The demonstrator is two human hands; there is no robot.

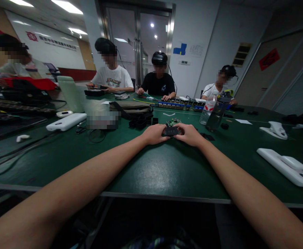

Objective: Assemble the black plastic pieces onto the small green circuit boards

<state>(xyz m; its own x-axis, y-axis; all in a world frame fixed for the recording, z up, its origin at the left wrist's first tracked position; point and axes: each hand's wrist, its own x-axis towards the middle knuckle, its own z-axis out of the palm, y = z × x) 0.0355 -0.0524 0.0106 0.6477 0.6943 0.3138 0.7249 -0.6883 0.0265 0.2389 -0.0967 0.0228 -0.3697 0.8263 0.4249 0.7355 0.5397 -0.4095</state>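
— Right, both arms are stretching out over the green table (pixel 167 169), and the left hand (pixel 155 134) and right hand (pixel 190 134) are meeting on a small black part (pixel 171 130).

— Gripping it?

— Yes, each hand is pinching one end, fingers curled in, the part sitting just above the table between them.

— And around it?

— A little circuit board (pixel 173 122) is lying just behind, a black tray (pixel 140 121) to the left, a water bottle (pixel 208 110) to the right, and other people are working across the table
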